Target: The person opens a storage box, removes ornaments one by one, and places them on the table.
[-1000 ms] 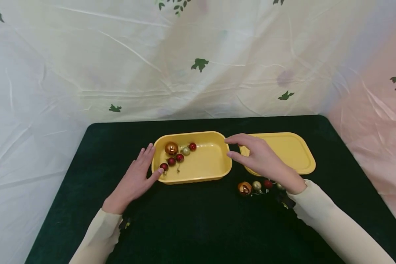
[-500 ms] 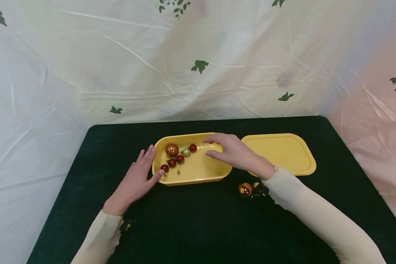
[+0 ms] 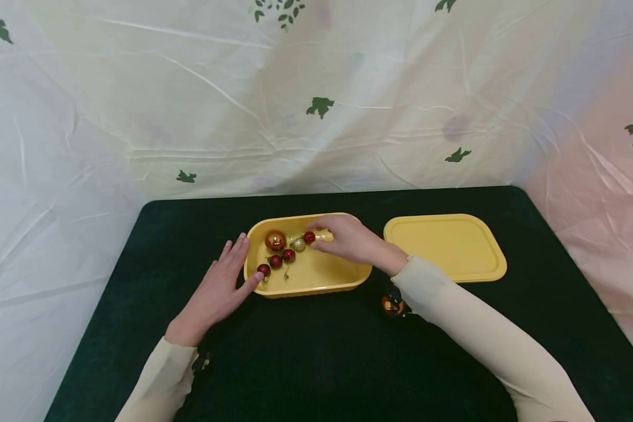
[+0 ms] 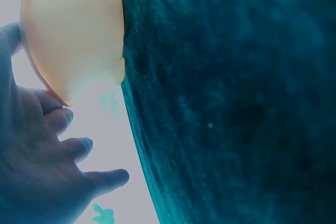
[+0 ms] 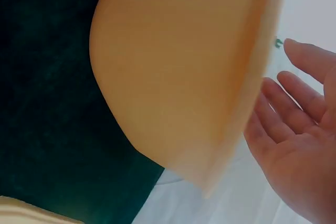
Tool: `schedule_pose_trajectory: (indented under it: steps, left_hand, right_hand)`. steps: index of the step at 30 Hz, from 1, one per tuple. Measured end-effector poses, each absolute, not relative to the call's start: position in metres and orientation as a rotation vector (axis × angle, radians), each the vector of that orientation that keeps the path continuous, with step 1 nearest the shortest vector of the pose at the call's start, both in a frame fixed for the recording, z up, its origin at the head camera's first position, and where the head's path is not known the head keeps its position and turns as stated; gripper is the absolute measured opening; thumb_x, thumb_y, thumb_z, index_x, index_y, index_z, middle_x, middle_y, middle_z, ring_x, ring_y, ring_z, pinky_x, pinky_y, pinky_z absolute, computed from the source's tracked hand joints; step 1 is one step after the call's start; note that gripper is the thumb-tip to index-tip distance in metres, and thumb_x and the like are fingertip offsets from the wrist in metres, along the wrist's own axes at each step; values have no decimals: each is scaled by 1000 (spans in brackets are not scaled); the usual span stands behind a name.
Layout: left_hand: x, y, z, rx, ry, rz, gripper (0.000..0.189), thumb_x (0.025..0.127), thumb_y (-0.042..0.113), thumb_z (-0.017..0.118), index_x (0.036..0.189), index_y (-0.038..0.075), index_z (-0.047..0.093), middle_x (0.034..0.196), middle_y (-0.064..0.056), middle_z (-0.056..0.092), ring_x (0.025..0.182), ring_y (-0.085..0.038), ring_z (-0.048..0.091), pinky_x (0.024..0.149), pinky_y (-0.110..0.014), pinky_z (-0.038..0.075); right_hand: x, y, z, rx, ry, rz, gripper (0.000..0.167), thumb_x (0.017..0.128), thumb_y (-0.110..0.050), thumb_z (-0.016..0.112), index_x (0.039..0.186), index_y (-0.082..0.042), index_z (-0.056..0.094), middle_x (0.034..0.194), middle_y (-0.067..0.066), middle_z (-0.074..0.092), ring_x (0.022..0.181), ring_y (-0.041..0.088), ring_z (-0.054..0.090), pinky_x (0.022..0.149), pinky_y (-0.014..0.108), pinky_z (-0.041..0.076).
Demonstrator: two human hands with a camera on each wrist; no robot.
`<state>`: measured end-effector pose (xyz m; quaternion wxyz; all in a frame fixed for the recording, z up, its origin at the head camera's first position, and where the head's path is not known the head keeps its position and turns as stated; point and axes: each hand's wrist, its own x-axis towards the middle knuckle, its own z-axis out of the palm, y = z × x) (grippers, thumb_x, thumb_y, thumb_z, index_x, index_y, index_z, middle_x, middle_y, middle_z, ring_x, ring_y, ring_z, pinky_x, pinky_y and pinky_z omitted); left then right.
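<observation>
A yellow plastic box [image 3: 332, 280] holds several small Christmas baubles. Among them, a copper bauble [image 3: 275, 240] lies at the back left, with a gold one [image 3: 298, 244] and a red bauble [image 3: 309, 237] to its right; darker red ones lie nearer the left end. My left hand [image 3: 213, 293] rests at the box's left end, fingers straight along the outside and thumb over the front rim. From the right, my right hand [image 3: 353, 240] reaches over the box, with parted thumb and fingertips on either side of the red bauble. In the right wrist view its fingers are loosely bent.
The yellow lid [image 3: 448, 246] lies flat right of the box on the dark green table [image 3: 316, 351]. In front of it, another copper bauble [image 3: 392, 306] shows partly from under the right wrist. A leaf-patterned cloth [image 3: 316, 146] hangs behind.
My right hand has moved left from the box's right rim to the red bauble inside, its forearm now covering most baubles on the table. My left hand has stayed at the box.
</observation>
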<state>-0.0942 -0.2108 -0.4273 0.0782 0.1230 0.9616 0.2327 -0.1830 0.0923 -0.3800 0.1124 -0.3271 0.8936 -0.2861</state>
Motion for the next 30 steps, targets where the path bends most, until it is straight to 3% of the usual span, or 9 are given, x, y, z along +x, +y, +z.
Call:
schedule_pose_trajectory:
  steps: [13,30]
  left_hand:
    - [-93,-211,-428,365,2875,704,85,106,58,47,168,21,2,174,-7,2,159,-37,2,120,-71,14]
    - [-93,-210,-428,359,2877,704,85,105,58,47,168,20,3,175,-7,2,159,-37,3,120,-71,14]
  right_hand:
    - [-201,77,-394,-917,2601,-749,44,100,-20,72,140,-5,63,140,10,65,130,24,59,113,41,45]
    - [-210,69,-414,-923,2570,-683,39,97,-15,74,134,-5,67,132,10,68,121,23,63,107,38,50]
